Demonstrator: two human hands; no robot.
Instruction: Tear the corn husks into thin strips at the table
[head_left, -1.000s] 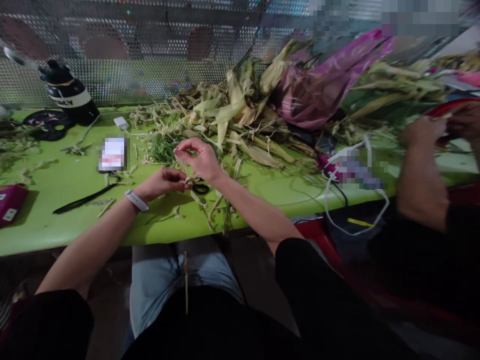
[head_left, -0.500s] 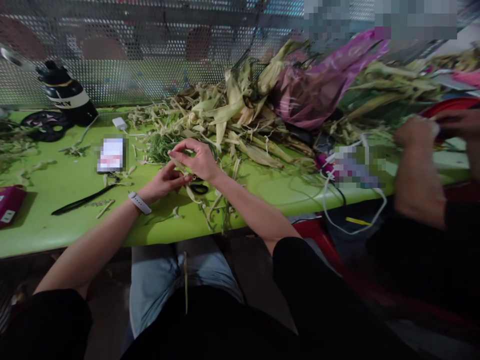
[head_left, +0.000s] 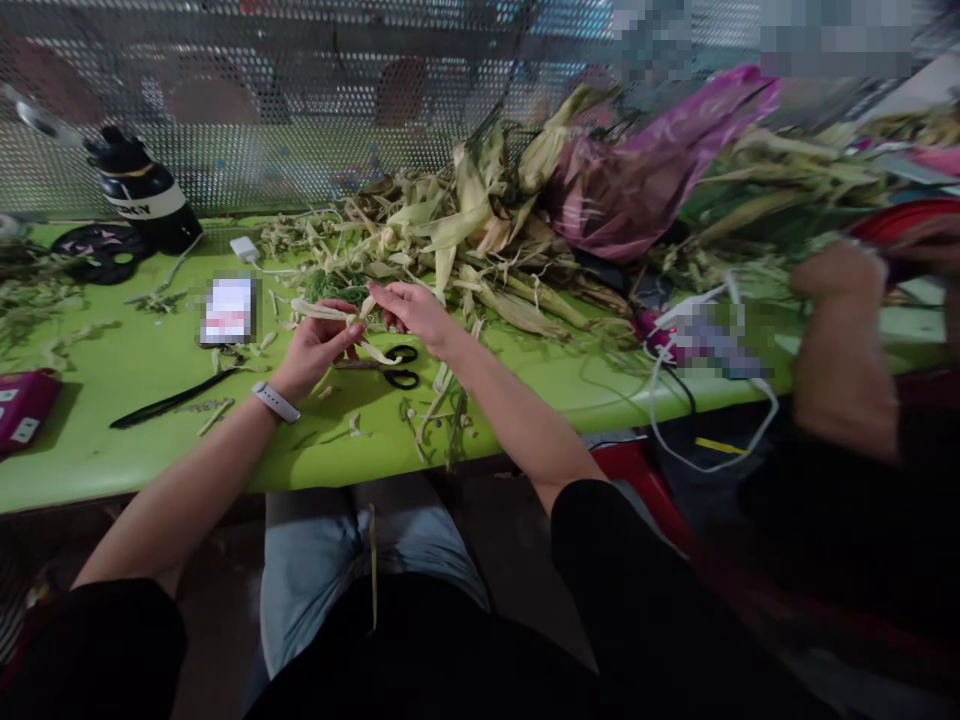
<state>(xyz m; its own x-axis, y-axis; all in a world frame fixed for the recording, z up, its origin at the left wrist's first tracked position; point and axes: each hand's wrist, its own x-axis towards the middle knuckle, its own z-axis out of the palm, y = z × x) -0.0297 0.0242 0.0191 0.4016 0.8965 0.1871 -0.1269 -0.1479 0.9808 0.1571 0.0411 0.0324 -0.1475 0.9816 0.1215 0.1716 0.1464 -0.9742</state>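
My left hand (head_left: 316, 347) is closed on a pale strip of husk (head_left: 313, 311) whose end sticks out to the left. Its thumb presses along the strip. My right hand (head_left: 418, 318) pinches the same pale material just to the right, its fingertips close to the left hand's. Another pale length hangs below the hands toward black-handled scissors (head_left: 403, 379) lying on the green table (head_left: 247, 450). Behind my fingers sits a small heap of fine green plant strands (head_left: 330, 287), partly hidden. Loose husk scraps (head_left: 427, 420) lie nearer the table's front edge.
A large pile of corn husks (head_left: 465, 225) and a purple plastic bag (head_left: 615, 200) fill the back. Left are a phone (head_left: 228, 310), a black bottle (head_left: 142, 195) and a maroon box (head_left: 26, 410). White cables (head_left: 656, 420) and a co-worker's arm (head_left: 844, 340) are at right.
My right hand has shifted right and slightly down, and my left hand has turned. The pale strip now shows between and left of them, and more of the scissors is uncovered.
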